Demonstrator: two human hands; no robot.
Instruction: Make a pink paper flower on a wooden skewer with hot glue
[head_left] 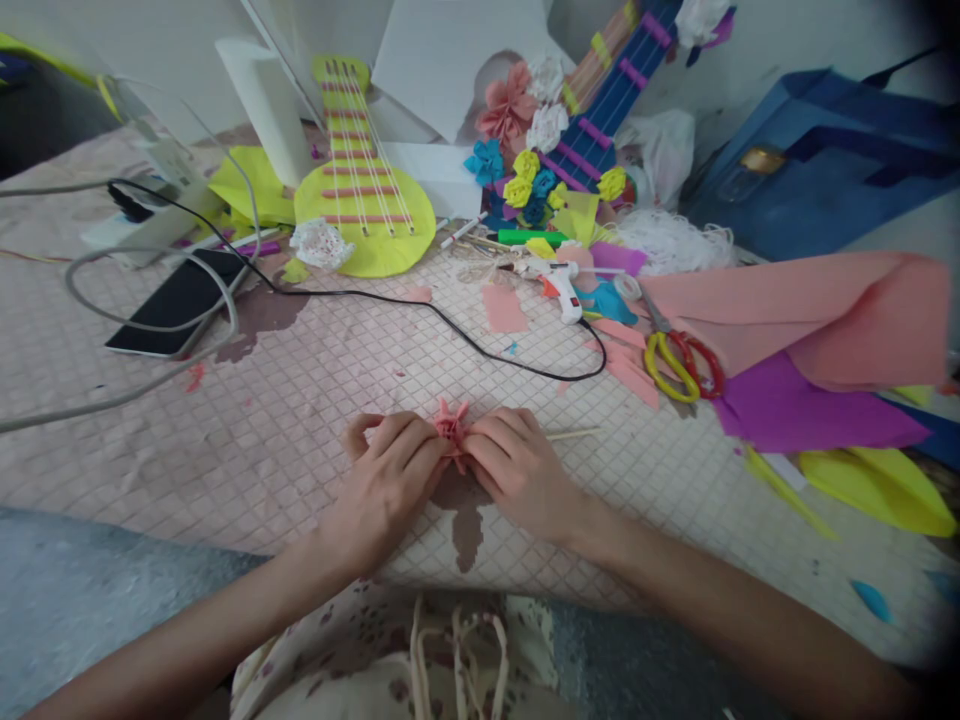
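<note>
Between my two hands is a small pink paper flower [451, 430] with pointed petals, close to the near edge of the table. My left hand [390, 480] pinches its left side, fingers bent together. On the opposite side, my right hand [521, 470] grips the petals between thumb and fingers. A thin pale stick [576, 434] pokes out to the right from behind my right hand; whether that hand touches it cannot be made out.
A black cord [450, 325] crosses the table to a white glue gun [561, 285]. Scissors [681, 365] lie by pink paper [810, 310] at right. A yellow paper guitar [367, 200] leans at the back. At left are a tablet-like device [176, 305] and a power strip [142, 220].
</note>
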